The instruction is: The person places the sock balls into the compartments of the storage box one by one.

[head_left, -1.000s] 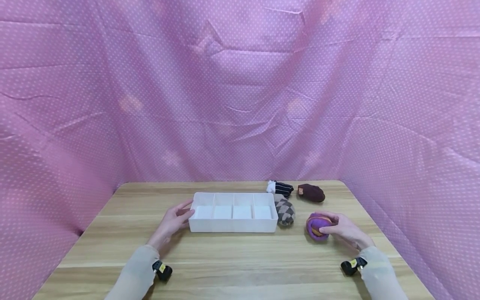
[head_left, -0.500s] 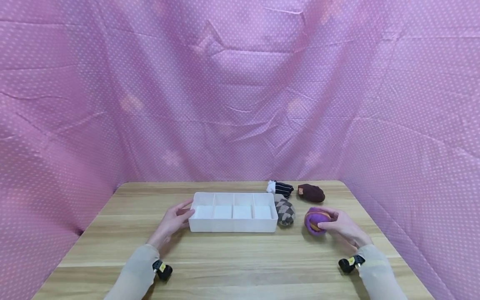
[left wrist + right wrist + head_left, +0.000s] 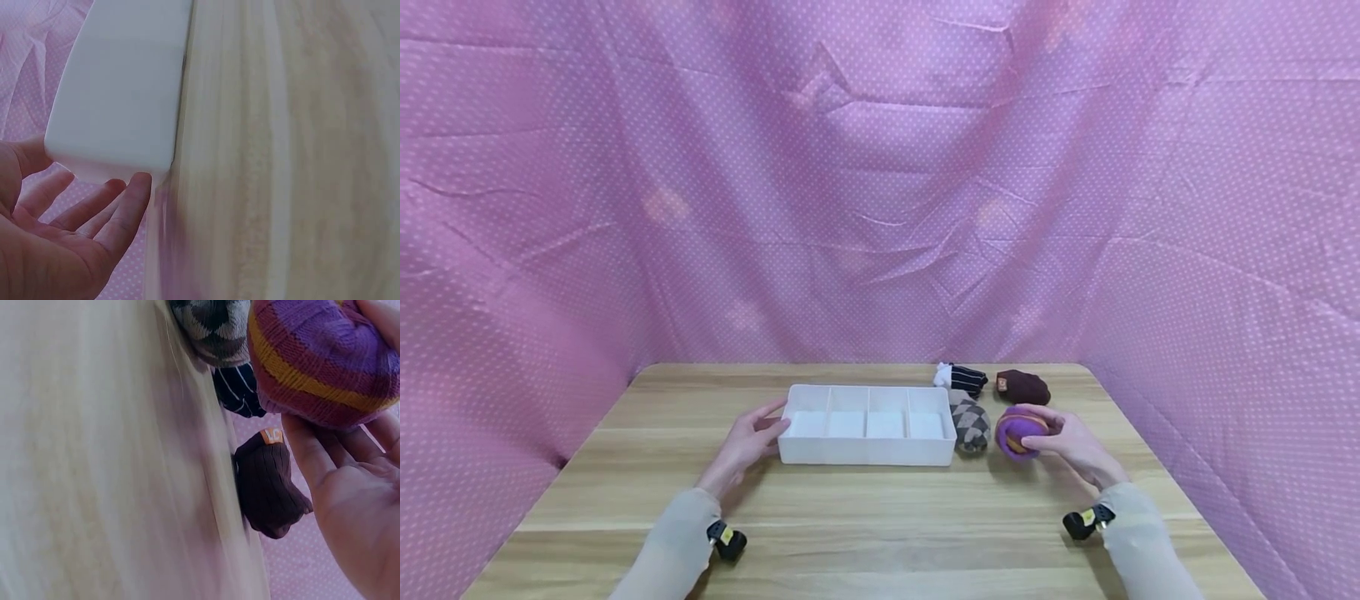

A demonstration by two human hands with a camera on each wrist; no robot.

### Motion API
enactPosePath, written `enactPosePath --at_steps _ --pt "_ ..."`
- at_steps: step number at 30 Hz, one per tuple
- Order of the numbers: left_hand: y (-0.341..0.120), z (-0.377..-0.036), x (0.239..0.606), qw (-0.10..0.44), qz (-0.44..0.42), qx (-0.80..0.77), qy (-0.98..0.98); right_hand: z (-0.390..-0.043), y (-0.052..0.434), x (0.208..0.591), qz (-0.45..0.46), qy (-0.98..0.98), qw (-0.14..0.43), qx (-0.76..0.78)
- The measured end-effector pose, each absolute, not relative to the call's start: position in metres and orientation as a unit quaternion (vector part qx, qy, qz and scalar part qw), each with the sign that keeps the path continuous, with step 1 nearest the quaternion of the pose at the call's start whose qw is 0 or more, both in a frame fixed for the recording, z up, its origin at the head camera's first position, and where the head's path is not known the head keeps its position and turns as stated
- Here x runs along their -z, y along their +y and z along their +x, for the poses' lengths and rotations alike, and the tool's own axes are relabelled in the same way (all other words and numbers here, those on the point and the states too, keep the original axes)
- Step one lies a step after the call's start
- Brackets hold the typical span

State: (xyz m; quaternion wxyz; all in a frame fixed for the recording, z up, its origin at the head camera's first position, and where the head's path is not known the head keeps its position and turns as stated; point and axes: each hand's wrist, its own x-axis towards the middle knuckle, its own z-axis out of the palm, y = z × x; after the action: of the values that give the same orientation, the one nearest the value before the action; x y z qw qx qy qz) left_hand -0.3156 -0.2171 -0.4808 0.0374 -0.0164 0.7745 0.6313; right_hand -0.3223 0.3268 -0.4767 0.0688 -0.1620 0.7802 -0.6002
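Note:
A white divided box point(image 3: 865, 451) with several compartments stands on the table. My left hand point(image 3: 747, 443) holds its left end, thumb at the rim and fingers against the outer end wall point(image 3: 112, 170). My right hand point(image 3: 1077, 446) grips a balled-up purple sock point(image 3: 1021, 432) with a yellow stripe, between thumb and fingers. In the right wrist view, the sock point(image 3: 325, 359) sits above the palm, with fingertips under it. Just left of it, a grey checked rolled sock point(image 3: 972, 425) lies against the box's right end, partly hidden by it.
A black striped rolled sock with a white end point(image 3: 962, 379) lies behind the checked one. To its right is a dark brown rolled sock point(image 3: 1024, 387) with an orange tag. Pink dotted cloth point(image 3: 865, 208) hangs round the wooden table point(image 3: 880, 525).
My right hand has carried the purple sock up and leftward, closer to the checked sock. The left hand and the box have stayed in place.

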Motion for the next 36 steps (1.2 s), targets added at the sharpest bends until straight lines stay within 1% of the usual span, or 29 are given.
enactPosePath --at_steps 10,19,28,33,36 --pt "-0.218 -0.311 0.484 0.038 -0.031 -0.62 0.783 -0.325 0.312 0.472 -0.163 0.756 0.067 0.63" --pt "-0.217 -0.317 0.485 0.037 -0.039 -0.615 0.787 -0.335 0.298 0.469 -0.154 0.756 0.052 0.634" --pt "-0.217 -0.319 0.482 0.036 -0.027 -0.614 0.788 -0.343 0.283 0.463 -0.178 0.756 0.039 0.629" --pt "-0.217 -0.318 0.481 0.034 -0.022 -0.609 0.792 -0.347 0.28 0.461 -0.175 0.753 0.02 0.634" --pt "-0.217 -0.317 0.481 0.038 -0.024 -0.603 0.796 -0.348 0.278 0.457 -0.186 0.744 0.021 0.642"
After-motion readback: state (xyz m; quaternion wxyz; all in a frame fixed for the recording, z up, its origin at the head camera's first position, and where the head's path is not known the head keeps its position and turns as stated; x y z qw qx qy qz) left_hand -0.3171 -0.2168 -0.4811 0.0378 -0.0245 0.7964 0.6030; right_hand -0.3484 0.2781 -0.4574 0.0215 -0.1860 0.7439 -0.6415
